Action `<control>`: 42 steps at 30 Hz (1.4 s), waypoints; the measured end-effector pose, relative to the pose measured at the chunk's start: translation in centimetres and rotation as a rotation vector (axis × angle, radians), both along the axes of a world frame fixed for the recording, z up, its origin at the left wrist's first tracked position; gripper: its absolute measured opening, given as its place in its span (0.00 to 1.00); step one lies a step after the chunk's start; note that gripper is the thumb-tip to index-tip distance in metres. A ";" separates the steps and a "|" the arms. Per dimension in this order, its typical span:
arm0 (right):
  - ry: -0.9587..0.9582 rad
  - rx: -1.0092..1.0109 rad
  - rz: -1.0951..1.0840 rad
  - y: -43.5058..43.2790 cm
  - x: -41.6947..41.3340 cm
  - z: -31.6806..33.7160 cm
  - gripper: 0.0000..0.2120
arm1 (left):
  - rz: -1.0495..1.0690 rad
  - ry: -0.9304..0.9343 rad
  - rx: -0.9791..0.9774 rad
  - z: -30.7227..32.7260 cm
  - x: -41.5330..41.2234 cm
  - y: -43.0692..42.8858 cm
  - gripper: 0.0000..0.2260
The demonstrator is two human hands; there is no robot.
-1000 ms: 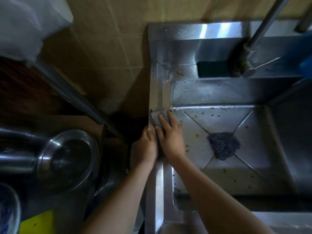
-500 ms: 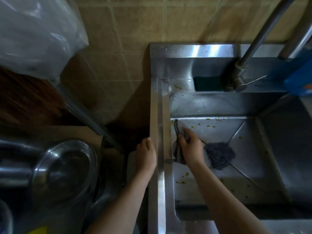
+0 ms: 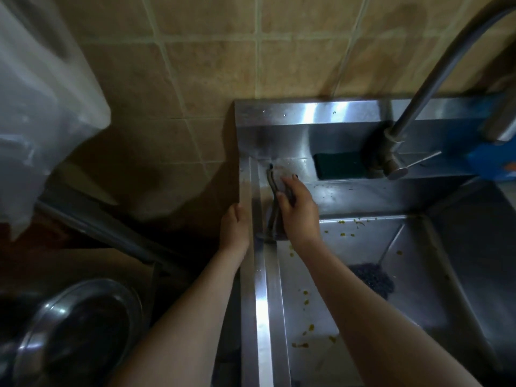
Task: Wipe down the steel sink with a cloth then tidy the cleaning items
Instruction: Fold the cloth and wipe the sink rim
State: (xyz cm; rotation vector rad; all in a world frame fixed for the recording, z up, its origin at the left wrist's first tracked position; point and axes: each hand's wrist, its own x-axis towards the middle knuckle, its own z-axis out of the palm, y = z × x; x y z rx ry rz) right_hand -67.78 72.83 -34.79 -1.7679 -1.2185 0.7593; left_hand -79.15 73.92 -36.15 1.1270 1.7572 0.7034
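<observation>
A tan tiled wall (image 3: 195, 65) rises behind a steel sink (image 3: 261, 303). The right hand (image 3: 298, 210) curls over a grey cloth (image 3: 276, 177) and presses it onto the sink's back left ledge. Half a second earlier it held the cloth lower, inside the basin. The left hand (image 3: 234, 227) lies open against the sink's outer left rim, as before. A green sponge (image 3: 340, 166) sits on the sink's back ledge, a dark scourer (image 3: 371, 280) over its drain, and yellow scraps (image 3: 305, 300) on its floor.
</observation>
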 end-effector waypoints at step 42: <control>-0.407 0.060 0.223 7.1 -3.1 -5.6 0.24 | 0.010 0.126 0.037 -2.0 0.8 1.5 0.19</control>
